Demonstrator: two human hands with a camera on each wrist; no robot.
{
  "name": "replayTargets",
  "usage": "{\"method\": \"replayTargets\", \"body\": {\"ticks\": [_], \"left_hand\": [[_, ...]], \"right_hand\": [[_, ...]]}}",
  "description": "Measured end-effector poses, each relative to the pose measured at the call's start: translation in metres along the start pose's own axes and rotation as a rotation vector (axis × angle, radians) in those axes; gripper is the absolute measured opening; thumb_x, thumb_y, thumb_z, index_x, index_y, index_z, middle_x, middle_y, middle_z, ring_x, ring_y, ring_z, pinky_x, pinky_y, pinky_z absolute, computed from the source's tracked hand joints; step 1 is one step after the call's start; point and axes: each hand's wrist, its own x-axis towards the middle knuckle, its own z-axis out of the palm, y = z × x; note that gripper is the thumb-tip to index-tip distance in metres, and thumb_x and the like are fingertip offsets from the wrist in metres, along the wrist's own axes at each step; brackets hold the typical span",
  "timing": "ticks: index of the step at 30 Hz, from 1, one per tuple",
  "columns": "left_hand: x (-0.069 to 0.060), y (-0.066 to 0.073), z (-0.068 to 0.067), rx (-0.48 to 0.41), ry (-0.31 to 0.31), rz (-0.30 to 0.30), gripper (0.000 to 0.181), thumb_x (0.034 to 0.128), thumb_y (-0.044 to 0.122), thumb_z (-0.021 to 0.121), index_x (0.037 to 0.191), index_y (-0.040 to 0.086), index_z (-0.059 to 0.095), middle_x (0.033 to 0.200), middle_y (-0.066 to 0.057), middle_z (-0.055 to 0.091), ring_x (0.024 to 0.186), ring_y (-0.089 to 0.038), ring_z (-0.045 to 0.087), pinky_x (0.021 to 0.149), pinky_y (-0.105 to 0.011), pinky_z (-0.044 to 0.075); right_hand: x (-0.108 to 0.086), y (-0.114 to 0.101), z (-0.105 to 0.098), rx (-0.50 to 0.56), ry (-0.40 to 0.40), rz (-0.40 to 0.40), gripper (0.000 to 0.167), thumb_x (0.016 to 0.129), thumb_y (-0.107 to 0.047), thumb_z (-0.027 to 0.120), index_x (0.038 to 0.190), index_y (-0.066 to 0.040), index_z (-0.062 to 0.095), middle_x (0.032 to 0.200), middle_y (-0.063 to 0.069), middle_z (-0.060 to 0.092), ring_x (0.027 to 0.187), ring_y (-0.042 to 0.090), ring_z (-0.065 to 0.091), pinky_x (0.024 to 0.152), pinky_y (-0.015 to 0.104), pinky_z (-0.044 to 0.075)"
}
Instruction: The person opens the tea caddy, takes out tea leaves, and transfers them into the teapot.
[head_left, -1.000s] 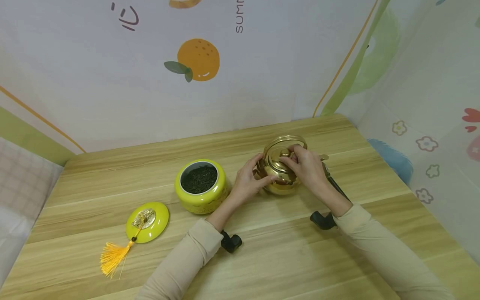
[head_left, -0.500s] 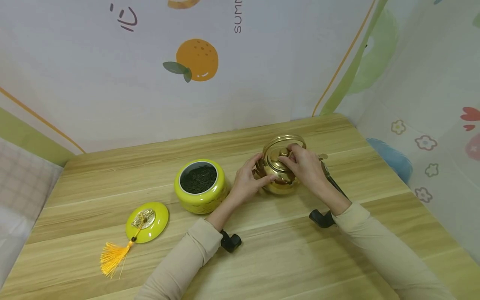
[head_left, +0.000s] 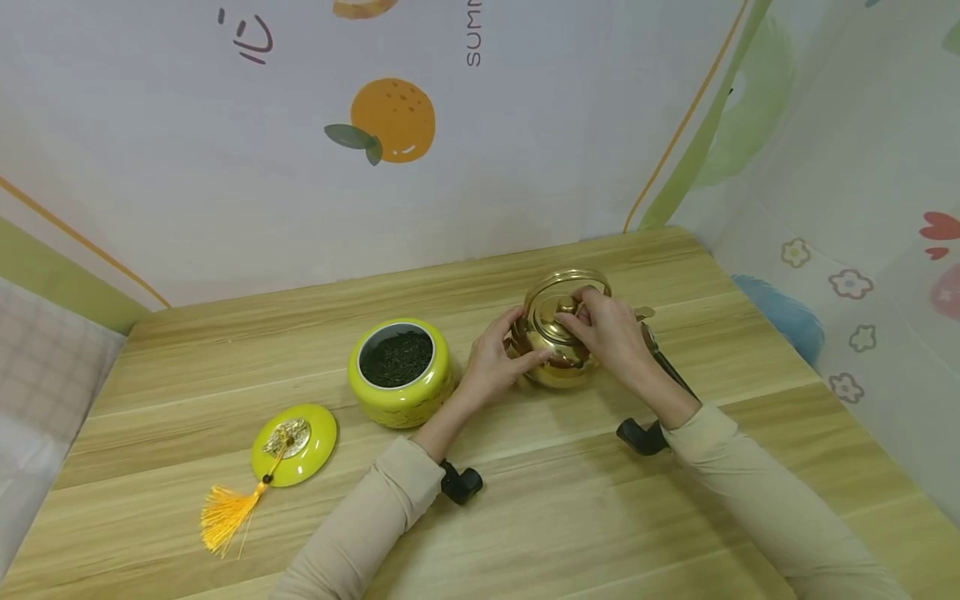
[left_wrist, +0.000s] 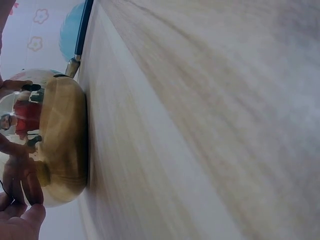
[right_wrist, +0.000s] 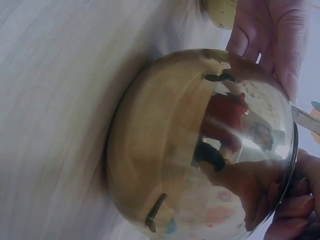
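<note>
A shiny gold kettle (head_left: 558, 367) with an upright hoop handle (head_left: 567, 277) stands on the wooden table. My left hand (head_left: 495, 360) holds its left side, thumb at the front and fingers round the back. The knob of the kettle's lid (head_left: 551, 321) is pinched between the thumb and fingers of my right hand (head_left: 611, 333). The lid lies over the kettle's mouth; whether it is slightly raised I cannot tell. In the right wrist view, the kettle's round body (right_wrist: 200, 145) fills the middle, with my left hand (right_wrist: 272, 37) against it.
Left of the kettle stands a yellow-green jar (head_left: 401, 400) of dark tea leaves, uncovered. Its lid (head_left: 303, 450) with an orange tassel (head_left: 228, 517) lies farther left. A dark-handled utensil (head_left: 671, 371) lies right of the kettle, partly behind my right wrist. A printed wall cloth (head_left: 487, 192) borders the table's back.
The head view has shifted very slightly. Both hands keep the same hold on the kettle and its lid knob; nothing else has visibly moved.
</note>
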Motion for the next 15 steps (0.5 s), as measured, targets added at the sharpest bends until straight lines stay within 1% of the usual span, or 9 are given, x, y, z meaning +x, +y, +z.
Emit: {"method": "replayTargets", "body": {"ticks": [8,15], "left_hand": [[0.0009,-0.0004,0.0003,-0.008,0.003,0.005,0.071,0.0805,0.021,0.076,0.140,0.004,0.041,0.143,-0.011,0.045,0.131,-0.024,0.042,0.101,-0.040,0.045],[0.0002,-0.0007,0.0003,-0.004,0.002,0.003,0.071,0.0808,0.024,0.075,0.140,0.005,0.041,0.142,-0.010,0.045,0.130,-0.022,0.043,0.100,-0.038,0.046]], "right_hand": [[-0.0006,0.0020,0.0015,0.012,0.042,0.006,0.030,0.080,-0.012,0.074,0.098,0.009,0.063,0.060,0.008,0.057,0.049,0.012,0.046,0.044,0.020,0.036],[-0.0015,0.0039,0.0031,0.012,0.070,0.009,0.032,0.078,-0.015,0.076,0.096,0.008,0.065,0.056,0.005,0.051,0.046,0.010,0.039,0.042,0.019,0.032]]}}
